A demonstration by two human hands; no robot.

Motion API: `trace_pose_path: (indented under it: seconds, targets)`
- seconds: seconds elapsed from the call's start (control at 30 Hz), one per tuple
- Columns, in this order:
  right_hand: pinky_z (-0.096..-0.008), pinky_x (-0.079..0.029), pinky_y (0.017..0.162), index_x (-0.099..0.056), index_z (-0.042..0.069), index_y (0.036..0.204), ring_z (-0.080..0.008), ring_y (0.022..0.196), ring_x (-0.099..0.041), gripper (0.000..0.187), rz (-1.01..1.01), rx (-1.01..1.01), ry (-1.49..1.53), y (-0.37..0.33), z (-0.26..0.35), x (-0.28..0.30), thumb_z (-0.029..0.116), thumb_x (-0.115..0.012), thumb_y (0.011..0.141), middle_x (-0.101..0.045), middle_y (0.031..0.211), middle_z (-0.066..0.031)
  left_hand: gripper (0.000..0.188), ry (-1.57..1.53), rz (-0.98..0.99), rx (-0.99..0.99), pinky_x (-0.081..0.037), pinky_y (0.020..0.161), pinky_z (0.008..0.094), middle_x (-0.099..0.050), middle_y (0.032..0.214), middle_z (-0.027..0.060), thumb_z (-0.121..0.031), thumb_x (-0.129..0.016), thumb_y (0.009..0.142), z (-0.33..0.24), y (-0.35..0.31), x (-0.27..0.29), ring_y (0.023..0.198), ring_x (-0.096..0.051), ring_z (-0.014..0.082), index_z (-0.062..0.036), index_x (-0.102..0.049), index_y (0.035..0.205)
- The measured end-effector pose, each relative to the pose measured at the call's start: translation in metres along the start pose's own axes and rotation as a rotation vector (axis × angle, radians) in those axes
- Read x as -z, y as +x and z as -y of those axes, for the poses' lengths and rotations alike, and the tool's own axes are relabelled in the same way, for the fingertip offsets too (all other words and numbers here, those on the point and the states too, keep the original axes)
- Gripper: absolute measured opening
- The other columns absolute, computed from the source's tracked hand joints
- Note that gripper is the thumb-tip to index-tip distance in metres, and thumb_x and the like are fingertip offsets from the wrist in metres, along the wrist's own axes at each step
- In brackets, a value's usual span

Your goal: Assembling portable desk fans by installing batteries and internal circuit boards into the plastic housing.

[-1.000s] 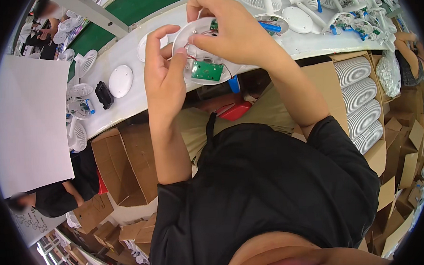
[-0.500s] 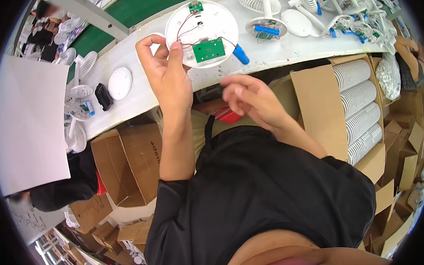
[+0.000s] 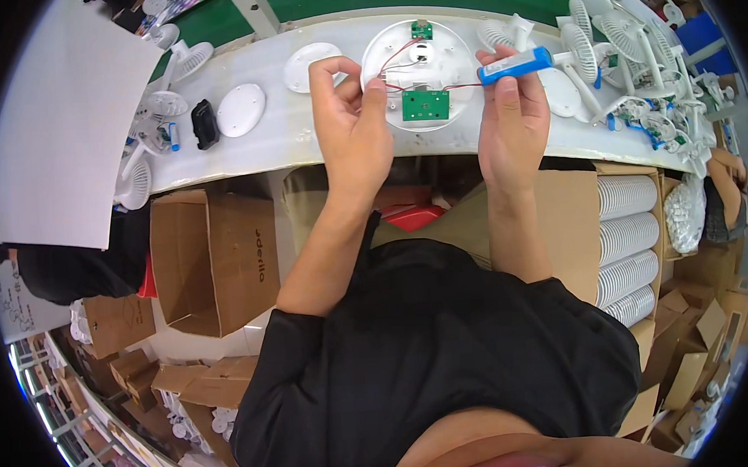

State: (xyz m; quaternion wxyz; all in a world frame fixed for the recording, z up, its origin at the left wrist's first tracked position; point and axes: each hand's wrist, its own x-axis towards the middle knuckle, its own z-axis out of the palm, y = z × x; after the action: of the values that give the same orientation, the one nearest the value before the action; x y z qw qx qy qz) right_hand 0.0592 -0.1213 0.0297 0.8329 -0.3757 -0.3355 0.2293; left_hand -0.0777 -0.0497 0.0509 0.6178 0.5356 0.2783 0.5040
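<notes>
Handling this well is, I judge, mostly a matter of sparing the thin wiring. The white round shell (image 3: 452, 61) is over the worktable (image 3: 286, 139), between its far and near edges, with its inside facing up; whether its underside touches the surface I cannot tell. The left hand (image 3: 351, 138) grasps the shell's left rim, thumb beside the red wires (image 3: 394, 57), the other fingers curled and partly hidden. That pinch is best on bare plastic, since pressure on the wires could strain their joints. The right hand (image 3: 513, 135) grasps the blue battery (image 3: 514, 65) between thumb and fingers, just past the shell's right rim. Thin leads (image 3: 464, 86) run from the battery's left end to the large green circuit board (image 3: 425, 105); they look nearly straight, so moving battery and shell together, with a little slack, seems wise. The small green board (image 3: 421, 31) by the shell's far rim is best left unpressed. A white disc (image 3: 301, 63) lies near the worktable's far edge, close by the left fingers, and deserves some clearance; white fans (image 3: 581, 49) crowd toward the right end.
</notes>
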Motion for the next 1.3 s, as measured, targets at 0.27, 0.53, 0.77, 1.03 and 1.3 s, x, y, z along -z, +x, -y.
trace_pose_path:
  seconds: [0.27,0.53,0.77,1.03,1.3]
  targets:
    - [-0.0239,-0.043,0.08,-0.072,0.004,0.104,-0.0162,0.091,-0.055,0.02,0.342,0.035,-0.657,0.012,0.044,-0.021,0.003,-0.065,0.086,-0.062,0.109,-0.0073,0.024,-0.006,0.022,0.005,-0.043,0.069,0.0225,-0.06,0.094,0.0142,0.004,-0.051,0.092,-0.001,0.004,0.006,0.078,-0.053,0.0123,-0.0072,-0.041,0.112]
    - [-0.0203,-0.041,0.068,-0.074,0.001,0.092,-0.012,0.079,-0.05,0.016,0.277,0.355,-0.937,0.021,0.019,-0.02,0.003,-0.076,0.077,-0.06,0.098,-0.0028,0.026,0.091,0.039,-0.058,-0.044,0.071,0.0234,-0.059,0.094,0.0139,0.006,-0.051,0.091,0.0,0.006,0.011,0.083,-0.053,0.0144,-0.0067,-0.043,0.112]
    - [-0.0203,-0.036,0.063,-0.075,0.004,0.089,-0.0106,0.073,-0.048,0.012,0.391,-0.058,-0.616,0.033,0.008,-0.016,0.004,-0.076,0.077,-0.058,0.087,-0.0007,0.024,0.279,0.112,-0.132,-0.044,0.072,0.0224,-0.061,0.097,0.0091,0.004,-0.052,0.091,-0.005,0.01,0.029,0.083,-0.054,0.0126,-0.0031,-0.055,0.114]
    - [-0.0252,-0.039,0.067,-0.074,0.007,0.088,-0.0148,0.074,-0.05,0.013,0.343,0.035,-0.421,0.011,-0.018,-0.032,0.009,-0.075,0.075,-0.061,0.089,-0.0043,0.018,0.265,0.207,-0.15,-0.044,0.068,0.0217,-0.062,0.099,0.0069,-0.002,-0.059,0.092,-0.005,0.016,0.063,0.075,-0.054,0.0113,-0.002,-0.062,0.11]
    - [-0.0252,-0.046,0.082,-0.069,0.005,0.104,-0.0154,0.088,-0.058,0.019,0.132,0.052,-0.511,0.012,0.002,-0.005,0.002,-0.06,0.088,-0.065,0.102,-0.0065,0.016,0.408,0.158,-0.173,-0.041,0.059,0.0209,-0.067,0.082,0.0048,-0.001,-0.072,0.08,0.0,-0.01,0.057,0.063,-0.048,0.01,-0.0004,-0.069,0.095]
